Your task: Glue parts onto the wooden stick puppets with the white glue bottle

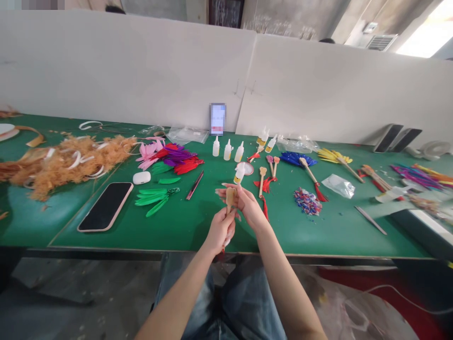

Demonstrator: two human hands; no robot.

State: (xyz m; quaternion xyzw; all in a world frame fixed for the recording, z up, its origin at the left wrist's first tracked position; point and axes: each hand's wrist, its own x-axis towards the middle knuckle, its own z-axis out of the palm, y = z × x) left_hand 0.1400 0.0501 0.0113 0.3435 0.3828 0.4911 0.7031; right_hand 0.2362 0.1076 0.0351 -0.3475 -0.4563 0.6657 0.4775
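My left hand (222, 227) is wrapped round the handle of a small wooden paddle (231, 197) with a rounded head, held upright near the table's front edge. A bit of red tassel shows below that hand. My right hand (247, 203) is at the paddle's head, its fingers curled against a small white bottle with a yellow label (239, 174), which is tilted above the paddle. Whether those fingers grip the bottle or the paddle's edge is hard to make out. Behind stand several white bottles (228, 150). Wooden sticks with red tassels (262, 182) lie just to the right.
On the green table (170, 236) are a phone (106, 207), a white case (141, 177), green feathers (152, 197), tweezers (195, 185) and brown fluffy trim (81, 158) at left. At right lie a blue feather fan (298, 159), coloured chips (307, 201) and a plastic bag (339, 185).
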